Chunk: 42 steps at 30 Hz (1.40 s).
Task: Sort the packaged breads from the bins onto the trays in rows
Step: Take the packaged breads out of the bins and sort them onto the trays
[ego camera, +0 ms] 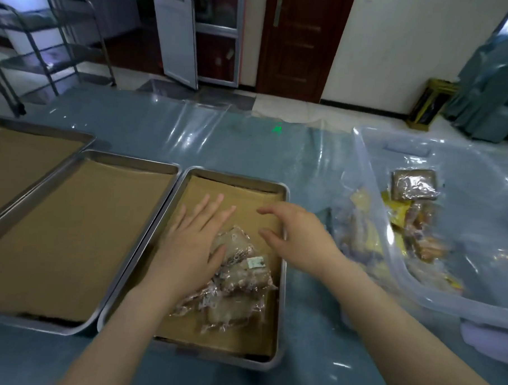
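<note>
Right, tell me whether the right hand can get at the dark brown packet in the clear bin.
Probably yes. The right hand hovers empty over the right edge of the tray, the clear bin beside it is open-topped, and the dark brown packet lies uncovered on top of the pile.

No writing I can read.
The small pale label (255, 263) on one packaged bread (244, 279) in my tray (239, 177) is too blurred.
</note>
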Motion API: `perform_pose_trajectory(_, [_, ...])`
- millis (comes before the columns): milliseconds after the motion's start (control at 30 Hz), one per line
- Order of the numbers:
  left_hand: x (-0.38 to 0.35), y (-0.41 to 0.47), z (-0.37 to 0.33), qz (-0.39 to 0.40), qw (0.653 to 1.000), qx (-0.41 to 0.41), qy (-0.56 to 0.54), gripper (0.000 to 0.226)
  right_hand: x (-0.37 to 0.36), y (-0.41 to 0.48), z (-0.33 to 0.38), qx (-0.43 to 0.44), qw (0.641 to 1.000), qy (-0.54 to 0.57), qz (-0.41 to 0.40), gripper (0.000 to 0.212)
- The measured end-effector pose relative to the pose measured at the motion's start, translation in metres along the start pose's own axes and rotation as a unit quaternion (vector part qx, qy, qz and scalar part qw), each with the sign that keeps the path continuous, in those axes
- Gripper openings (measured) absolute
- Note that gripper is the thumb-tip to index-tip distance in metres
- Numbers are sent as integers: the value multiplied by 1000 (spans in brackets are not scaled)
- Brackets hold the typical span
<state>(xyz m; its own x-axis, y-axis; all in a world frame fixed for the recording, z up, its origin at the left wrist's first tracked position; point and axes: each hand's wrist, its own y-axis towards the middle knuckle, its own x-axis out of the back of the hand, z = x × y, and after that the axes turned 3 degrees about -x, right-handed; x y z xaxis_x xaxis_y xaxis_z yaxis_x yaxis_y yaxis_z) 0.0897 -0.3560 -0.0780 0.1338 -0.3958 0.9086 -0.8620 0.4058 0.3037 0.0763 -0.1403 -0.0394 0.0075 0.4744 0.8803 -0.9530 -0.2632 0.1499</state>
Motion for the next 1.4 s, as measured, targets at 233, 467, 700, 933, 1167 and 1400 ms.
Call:
perform_pose_trajectory(233, [18,52,-80,-57,996,-60,15,58,91,-20,-40,49,995,-64,-58,35])
perform_pose_trajectory(467, [-11,87,-160,-71,991,-85,-79,50,146,-64,-165,-48,993,-107,-18,30])
perform_pose_trajectory(700, [-45,133,-227,20,984,-59,-168,57,168,-74,-263,-96,956,-203,190,44])
perform_pose_trajectory(933, [-71,145,-244,136,991,-12,2,84,128,-71,-303,-125,889,-182,402,103])
perform_pose_trajectory(1167, [-73,144,-244,120,992,-16,43,80,127,-41,-308,-64,918,-256,296,89])
perform_pose_trajectory(1400, [-72,143,-244,112,991,-8,68,74,148,33,-358,-149,942,-295,51,79])
